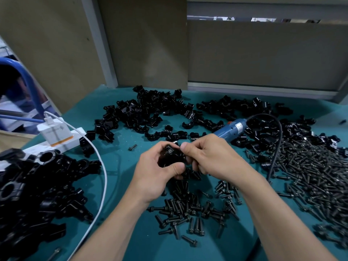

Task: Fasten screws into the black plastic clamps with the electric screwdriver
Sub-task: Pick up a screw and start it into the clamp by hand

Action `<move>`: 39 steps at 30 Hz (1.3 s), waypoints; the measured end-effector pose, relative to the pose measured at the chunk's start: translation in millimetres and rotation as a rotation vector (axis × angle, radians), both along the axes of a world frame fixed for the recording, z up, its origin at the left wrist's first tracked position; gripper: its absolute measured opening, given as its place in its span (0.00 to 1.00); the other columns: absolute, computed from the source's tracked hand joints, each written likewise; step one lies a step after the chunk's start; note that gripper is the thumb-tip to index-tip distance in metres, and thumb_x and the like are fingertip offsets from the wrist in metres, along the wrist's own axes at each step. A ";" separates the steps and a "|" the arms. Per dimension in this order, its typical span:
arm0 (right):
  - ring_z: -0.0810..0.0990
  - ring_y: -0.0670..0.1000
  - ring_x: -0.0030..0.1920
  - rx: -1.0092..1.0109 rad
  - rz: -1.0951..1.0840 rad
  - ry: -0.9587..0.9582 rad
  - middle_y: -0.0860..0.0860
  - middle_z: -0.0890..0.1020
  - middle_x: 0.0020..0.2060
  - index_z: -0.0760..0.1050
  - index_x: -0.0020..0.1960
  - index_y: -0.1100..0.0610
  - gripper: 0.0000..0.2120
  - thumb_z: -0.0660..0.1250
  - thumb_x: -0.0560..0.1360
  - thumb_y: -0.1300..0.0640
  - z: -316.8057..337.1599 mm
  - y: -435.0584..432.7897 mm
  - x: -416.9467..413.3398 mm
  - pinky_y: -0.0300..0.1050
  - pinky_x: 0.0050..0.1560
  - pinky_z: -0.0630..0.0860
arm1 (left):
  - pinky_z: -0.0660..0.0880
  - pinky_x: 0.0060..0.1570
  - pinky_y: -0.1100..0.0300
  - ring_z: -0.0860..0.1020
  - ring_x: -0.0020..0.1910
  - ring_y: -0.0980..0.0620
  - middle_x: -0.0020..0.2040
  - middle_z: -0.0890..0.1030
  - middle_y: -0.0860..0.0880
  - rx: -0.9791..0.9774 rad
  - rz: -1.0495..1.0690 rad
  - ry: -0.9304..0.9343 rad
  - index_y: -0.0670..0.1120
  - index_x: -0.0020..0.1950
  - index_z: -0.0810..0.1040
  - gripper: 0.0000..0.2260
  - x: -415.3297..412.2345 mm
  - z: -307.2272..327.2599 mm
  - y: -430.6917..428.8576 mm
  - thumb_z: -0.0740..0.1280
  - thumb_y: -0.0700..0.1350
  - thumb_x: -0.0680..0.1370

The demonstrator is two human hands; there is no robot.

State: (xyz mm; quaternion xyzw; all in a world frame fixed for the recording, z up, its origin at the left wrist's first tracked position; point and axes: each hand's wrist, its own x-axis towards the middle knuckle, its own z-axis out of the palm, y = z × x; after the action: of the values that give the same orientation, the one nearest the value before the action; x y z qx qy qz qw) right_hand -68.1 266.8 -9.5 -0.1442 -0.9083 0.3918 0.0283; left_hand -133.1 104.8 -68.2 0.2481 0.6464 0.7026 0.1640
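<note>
Evidently before any driving: left hand [160,168] curled round one clamp [169,156], held just in front of the screwdriver [231,129]. Right hand [205,159] pinching the clamp's top edge between thumb and forefinger, perhaps starting a screw there, though too hidden to tell. Screwdriver lying idle on the counter [120,166], untouched, with its black cord [278,140] looping off to its right.

Next, by judgement: calls for a screw seated straight in its hole, then the right hand freed to reach for the screwdriver, with the left bracing the clamp against the twist.

Counted:
- One screwdriver, two hands, one clamp in hand.
- Loose clamps [150,110] left of and behind the screwdriver: too many to count, dozens at least.
- A further heap [37,185] well left of the screwdriver, seemingly joined halves.
- Screws [310,176] in a broad spread right of the screwdriver: hundreds by the look.
- A smaller scatter [188,208] in front of it, between the forearms: some dozens.
- One lone screw [132,147] left of it.
- One white charger [54,132] far left of the screwdriver, with one white cable [102,166].
</note>
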 end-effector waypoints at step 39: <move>0.77 0.51 0.36 0.308 0.170 0.007 0.48 0.78 0.34 0.75 0.43 0.51 0.09 0.65 0.82 0.56 2.0 -8.4 -1.2 0.50 0.37 0.76 | 0.83 0.40 0.53 0.83 0.38 0.50 0.43 0.86 0.46 -0.040 0.022 -0.090 0.51 0.49 0.83 0.15 9.3 0.6 0.6 0.76 0.31 0.74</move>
State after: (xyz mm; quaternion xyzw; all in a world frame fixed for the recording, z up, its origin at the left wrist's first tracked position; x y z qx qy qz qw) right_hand -69.2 258.4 -7.5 -0.0597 -0.9663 0.2495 0.0199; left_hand -123.8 105.3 -67.6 0.2058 0.6550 0.7019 0.1899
